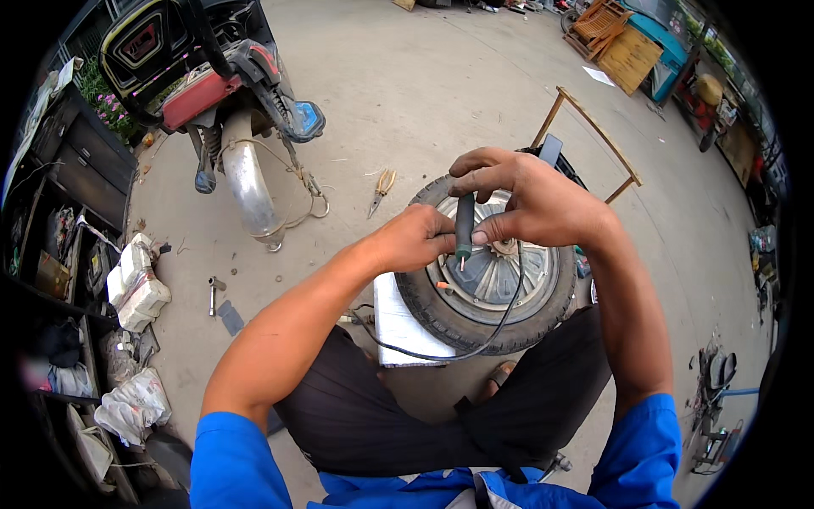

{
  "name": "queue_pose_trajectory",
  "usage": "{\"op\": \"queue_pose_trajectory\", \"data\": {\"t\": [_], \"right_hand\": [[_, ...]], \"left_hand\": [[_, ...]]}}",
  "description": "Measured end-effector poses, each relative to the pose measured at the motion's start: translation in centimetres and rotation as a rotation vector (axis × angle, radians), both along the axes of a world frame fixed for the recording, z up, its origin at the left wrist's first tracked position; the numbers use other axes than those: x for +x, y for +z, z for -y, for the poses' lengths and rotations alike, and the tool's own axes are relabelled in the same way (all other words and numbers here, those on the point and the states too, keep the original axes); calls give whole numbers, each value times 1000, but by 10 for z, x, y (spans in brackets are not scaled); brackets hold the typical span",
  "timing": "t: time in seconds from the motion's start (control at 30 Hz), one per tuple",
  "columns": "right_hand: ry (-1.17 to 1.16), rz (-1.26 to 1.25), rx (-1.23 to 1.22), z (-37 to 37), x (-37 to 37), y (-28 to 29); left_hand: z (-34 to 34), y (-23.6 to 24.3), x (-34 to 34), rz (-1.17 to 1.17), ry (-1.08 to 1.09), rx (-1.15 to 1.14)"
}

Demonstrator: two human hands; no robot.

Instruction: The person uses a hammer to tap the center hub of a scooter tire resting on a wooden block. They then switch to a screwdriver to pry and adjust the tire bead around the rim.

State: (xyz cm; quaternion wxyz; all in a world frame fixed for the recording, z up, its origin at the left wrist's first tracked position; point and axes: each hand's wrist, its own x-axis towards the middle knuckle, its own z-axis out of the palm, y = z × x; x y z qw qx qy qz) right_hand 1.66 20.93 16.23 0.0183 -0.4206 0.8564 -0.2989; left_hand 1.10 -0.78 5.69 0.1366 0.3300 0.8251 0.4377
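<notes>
Head view: over a wheel (487, 288), the right hand (530, 199) grips a dark-handled tool (464, 229); the left hand (415, 239) pinches closed beside its tip, contents hidden.

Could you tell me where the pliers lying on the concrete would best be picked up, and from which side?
Probably by the two yellow handles of the pliers, coming straight down from above. They lie flat on the concrete floor with the handles splayed toward the far side and the dark jaws pointing nearer, and the ground about them is bare.
</notes>
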Motion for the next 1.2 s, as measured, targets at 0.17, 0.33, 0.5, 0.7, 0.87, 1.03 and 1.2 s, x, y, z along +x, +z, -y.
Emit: {"op": "queue_pose_trajectory", "data": {"t": [0.17, 0.33, 0.5, 0.7, 0.87, 1.03, 1.2], "right_hand": [[-141, -174, 146, 14, 7, 4], [-337, -354, 266, 37, 18, -4], [-582, -245, 124, 51, 15, -21], [-333, 87, 73, 35, 11, -3], [-86, 121, 212, 12, 4, 17], [-215, -411, 286, 21, 12, 5], [-298, -478, 365, 37, 19, 3]], "left_hand": [[8, 0, -2, 4, -33, -98], [2, -13, -2, 138, -47, 226], [0, -20, -2, 10, 40, 184], [4, -20, -6, 65, 37, 48], [0, -15, -2, 55, 15, 110], [0, -11, -6, 126, 58, 6], [2, -22, -6, 189, 0, 187]]}}
